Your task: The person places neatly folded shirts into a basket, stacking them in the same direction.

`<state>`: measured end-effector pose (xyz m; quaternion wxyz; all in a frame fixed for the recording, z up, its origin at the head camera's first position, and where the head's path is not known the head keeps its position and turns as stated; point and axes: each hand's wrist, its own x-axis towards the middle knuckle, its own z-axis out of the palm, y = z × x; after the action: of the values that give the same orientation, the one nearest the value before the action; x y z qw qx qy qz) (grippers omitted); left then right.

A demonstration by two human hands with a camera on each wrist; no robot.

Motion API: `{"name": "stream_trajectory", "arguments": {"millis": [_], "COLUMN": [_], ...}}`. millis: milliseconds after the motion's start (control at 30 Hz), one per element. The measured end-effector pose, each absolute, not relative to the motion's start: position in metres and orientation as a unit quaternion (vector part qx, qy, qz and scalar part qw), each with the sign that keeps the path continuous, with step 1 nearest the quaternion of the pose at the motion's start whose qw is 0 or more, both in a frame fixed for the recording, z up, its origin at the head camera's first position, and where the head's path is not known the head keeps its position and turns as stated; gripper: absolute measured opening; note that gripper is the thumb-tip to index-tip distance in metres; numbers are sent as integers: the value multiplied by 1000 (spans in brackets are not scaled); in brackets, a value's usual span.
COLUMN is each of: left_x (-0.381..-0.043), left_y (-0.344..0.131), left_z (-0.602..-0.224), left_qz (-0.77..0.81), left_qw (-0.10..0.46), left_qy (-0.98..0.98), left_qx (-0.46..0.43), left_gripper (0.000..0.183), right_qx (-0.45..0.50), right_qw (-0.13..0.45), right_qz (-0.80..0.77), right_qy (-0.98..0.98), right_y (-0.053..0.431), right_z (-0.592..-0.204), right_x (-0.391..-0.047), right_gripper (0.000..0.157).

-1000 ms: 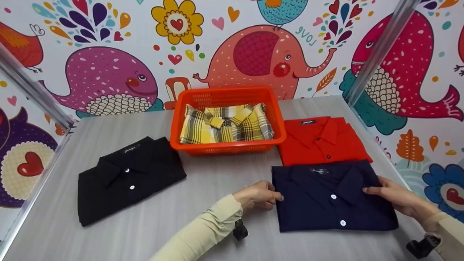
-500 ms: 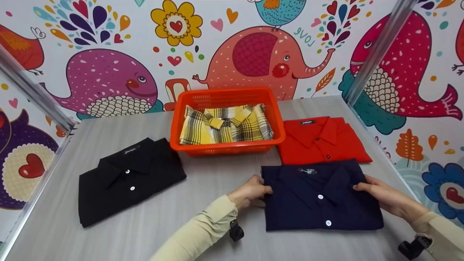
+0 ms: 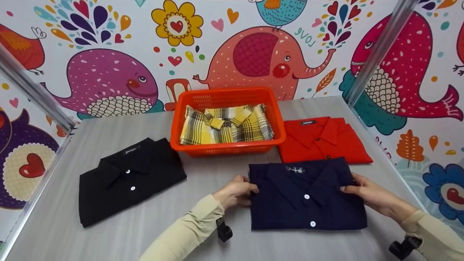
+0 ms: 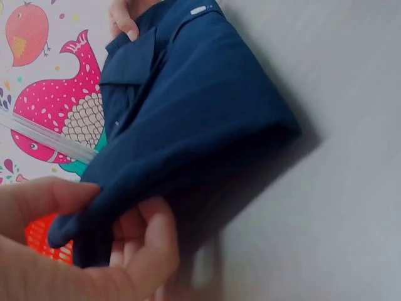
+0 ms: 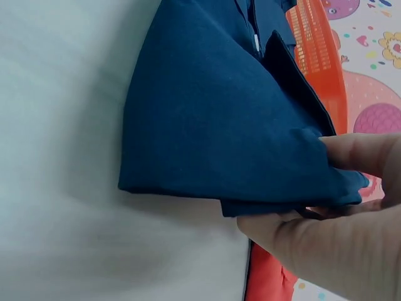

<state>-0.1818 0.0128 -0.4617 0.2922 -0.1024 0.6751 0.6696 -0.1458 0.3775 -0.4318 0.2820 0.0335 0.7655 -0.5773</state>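
Beyond navy shirt (image 3: 286, 204), basket (image 3: 228, 147) with plaid (image 3: 225, 133)

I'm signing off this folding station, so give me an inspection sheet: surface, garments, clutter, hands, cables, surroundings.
Surface: light grey table, faintly streaked.
Job's things: folded navy shirt held at both sides; folded black shirt lying angled; folded red shirt behind the navy one; folded yellow plaid shirt inside the orange basket.
Clutter: nothing seen.
Hands: left hand pinches one side of the navy shirt; right hand pinches the other. Each wrist wears a black device.
Cables: nothing seen.
Surroundings: cartoon-printed wall with metal posts.
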Motion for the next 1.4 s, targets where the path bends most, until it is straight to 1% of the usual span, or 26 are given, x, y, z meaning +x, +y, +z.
{"name": "stream_trajectory", "arguments": {"millis": [133, 267, 433, 633, 767, 867, 1067, 1400], "left_x": [-184, -187, -188, -188, -189, -191, -199, -214], "left_y": [0, -13, -33, -57, -72, -81, -94, -109], "left_z": [-460, -456, -450, -443, -436, -430, -424, -418], "left_qz": [670, 672, 661, 655, 662, 676, 694, 714], "left_qw": [291, 287, 266, 236, 224, 220, 197, 176], "left_qy": [677, 681, 701, 717, 714, 702, 693, 677], "left_qx": [-85, -57, 0, 36, 42, 35, 20, 18], "left_gripper": [43, 35, 24, 24, 25, 26, 28, 26], "right_qx": [34, 35, -9, -57, -70, -71, -87, -101], "right_qw": [278, 274, 276, 281, 254, 226, 171, 143], "right_qz": [-584, -587, -598, -620, -619, -610, -588, -577], "right_qy": [762, 761, 753, 730, 739, 756, 785, 798], "right_y": [366, 358, 352, 341, 329, 319, 302, 284], "right_z": [-430, -430, -429, -425, -421, -418, -414, -407], "right_x": [-148, -151, -153, -153, -156, -160, -173, -196], "right_gripper": [80, 77, 73, 67, 66, 64, 60, 56]}}
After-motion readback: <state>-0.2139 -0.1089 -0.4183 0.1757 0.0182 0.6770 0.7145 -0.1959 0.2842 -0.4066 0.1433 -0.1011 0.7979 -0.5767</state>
